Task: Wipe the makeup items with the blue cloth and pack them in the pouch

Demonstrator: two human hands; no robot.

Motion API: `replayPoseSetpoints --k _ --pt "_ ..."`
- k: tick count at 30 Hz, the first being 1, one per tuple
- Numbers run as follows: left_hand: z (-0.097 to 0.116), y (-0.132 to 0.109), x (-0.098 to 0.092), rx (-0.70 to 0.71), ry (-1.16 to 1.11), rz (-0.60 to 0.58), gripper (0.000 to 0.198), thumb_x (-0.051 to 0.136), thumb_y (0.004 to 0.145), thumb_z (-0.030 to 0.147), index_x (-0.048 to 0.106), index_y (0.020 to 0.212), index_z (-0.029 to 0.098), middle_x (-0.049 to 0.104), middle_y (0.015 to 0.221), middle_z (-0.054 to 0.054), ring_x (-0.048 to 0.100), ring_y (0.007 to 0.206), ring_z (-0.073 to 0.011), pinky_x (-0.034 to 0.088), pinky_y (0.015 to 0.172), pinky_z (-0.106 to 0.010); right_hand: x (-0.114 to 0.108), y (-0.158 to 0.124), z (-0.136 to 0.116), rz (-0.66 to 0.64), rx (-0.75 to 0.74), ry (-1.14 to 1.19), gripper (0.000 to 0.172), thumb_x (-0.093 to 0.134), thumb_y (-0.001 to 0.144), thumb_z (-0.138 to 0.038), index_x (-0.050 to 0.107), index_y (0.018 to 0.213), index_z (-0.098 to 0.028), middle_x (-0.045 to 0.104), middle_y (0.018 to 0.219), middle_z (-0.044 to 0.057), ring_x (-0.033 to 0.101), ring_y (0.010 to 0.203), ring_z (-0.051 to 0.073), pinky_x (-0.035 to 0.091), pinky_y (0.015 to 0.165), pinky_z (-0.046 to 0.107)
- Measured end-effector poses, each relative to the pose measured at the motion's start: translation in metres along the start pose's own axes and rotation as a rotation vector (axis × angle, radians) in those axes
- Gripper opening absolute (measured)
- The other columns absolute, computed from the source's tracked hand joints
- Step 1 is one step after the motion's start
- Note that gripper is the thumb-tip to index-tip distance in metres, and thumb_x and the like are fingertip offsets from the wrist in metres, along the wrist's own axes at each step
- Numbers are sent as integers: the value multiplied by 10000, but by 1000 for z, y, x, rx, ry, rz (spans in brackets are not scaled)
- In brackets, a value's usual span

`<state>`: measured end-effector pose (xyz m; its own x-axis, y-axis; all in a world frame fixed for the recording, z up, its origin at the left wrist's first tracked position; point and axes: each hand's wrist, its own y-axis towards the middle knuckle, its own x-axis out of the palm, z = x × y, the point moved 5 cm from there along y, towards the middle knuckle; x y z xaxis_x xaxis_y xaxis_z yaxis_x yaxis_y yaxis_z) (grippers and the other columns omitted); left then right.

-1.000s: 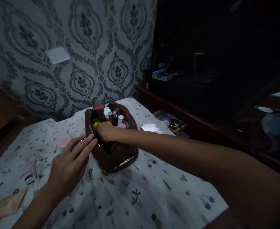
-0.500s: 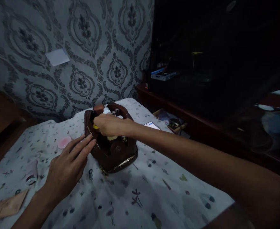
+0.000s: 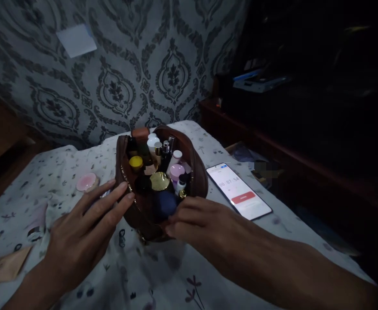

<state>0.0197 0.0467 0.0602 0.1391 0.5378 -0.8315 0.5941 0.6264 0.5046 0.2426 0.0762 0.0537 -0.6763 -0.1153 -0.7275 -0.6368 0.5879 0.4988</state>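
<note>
- From my remote seat, I read the clock around the brown bag [image 3: 200,174], unzipped and upright mid-sheet, twelve towards the wall.
- My left hand [image 3: 79,232] has its fingers spread, tips along the zip edge at nine o'clock, gripping nothing.
- My right hand [image 3: 204,224] is curled at the near rim, around five; I can't make out whether it pinches the rim or the dark blue item [image 3: 165,204] beside it.
- The bag could tip, I judge, if I pull that rim hard: it sits on soft cloth.
- The gold-lidded jar [image 3: 160,181] and the yellow-lidded jar [image 3: 136,163] might knock together if the sides squeeze inward.
- A wide swing of my right wrist could shove the lit phone [image 3: 238,191] at three.
- The patterned sheet [image 3: 111,286] is creased, carrying a pink-lidded jar [image 3: 86,182] at nine and two tubes towards eight.
- The room is dim: damask wallpaper [image 3: 116,92] at twelve, a white sheet of paper [image 3: 76,41] on it at eleven, dark furniture towards two.
</note>
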Motion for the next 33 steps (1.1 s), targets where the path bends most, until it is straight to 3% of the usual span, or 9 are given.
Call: replayPoseSetpoints --k 3,10,14,18,21,23,25,29,33 --pt "-1 2 0 20 -7 -20 659 503 943 128 312 1544 320 604 1412 -34 528 1332 -290 548 1006 -434 5 -3 -2 -181 -80 25 590 438 748 56 635 1137 -340 740 1094 6 673 1084 196 597 864 339" --pt "2 8 6 24 -18 6 607 477 950 116 352 1523 270 604 1404 -70 532 1328 -299 528 1032 -452 15 4 2 -213 -65 -39 568 426 751 66 627 1124 -313 731 1081 24 680 1011 211 597 878 367" --pt "13 5 11 -16 -23 28 616 490 933 62 345 1513 212 576 1428 -126 473 1385 -283 502 1054 -420 25 7 4 -68 -90 -54 390 519 846 -9 649 1096 -280 726 1021 37 683 979 220 592 877 386" --pt "10 -19 15 -86 -34 61 608 494 933 75 319 1508 169 542 1453 -168 495 1367 -243 535 972 -323 28 11 2 147 -73 -132 309 524 916 -81 639 1152 -242 711 1052 78 674 945 226 596 819 399" --pt "-26 -42 19 -264 22 -33 429 428 971 156 488 1388 235 606 1377 -106 606 1226 -229 567 846 -304 24 9 -11 334 -71 -203 326 520 925 -93 613 1201 -238 683 1124 117 654 1027 263 585 833 453" --pt "-68 -56 25 -476 26 -181 345 380 988 227 597 1256 236 599 1361 -92 631 1164 -241 565 801 -320 24 4 -25 430 -89 -205 337 544 908 -76 607 1193 -245 666 1145 128 645 1061 274 576 845 472" --pt "-113 -69 32 -695 6 -341 372 354 991 286 594 1268 219 562 1382 -99 632 1133 -249 543 845 -346 29 -1 -40 477 -122 -157 335 558 890 -41 613 1154 -241 668 1107 117 650 1031 255 577 839 450" --pt "-176 -76 54 -865 -41 -464 465 371 976 342 503 1391 178 589 1305 -134 620 1140 -255 483 952 -354 55 -1 -68 398 -186 14 296 538 883 -6 624 1079 -211 687 1017 87 655 948 209 580 804 374" --pt "-193 -78 87 -877 -115 -548 622 526 883 543 488 1419 229 625 1258 -122 630 1125 -284 490 920 -358 92 11 -81 246 -125 182 258 503 895 -32 654 1006 -210 696 959 77 647 902 198 570 741 327"
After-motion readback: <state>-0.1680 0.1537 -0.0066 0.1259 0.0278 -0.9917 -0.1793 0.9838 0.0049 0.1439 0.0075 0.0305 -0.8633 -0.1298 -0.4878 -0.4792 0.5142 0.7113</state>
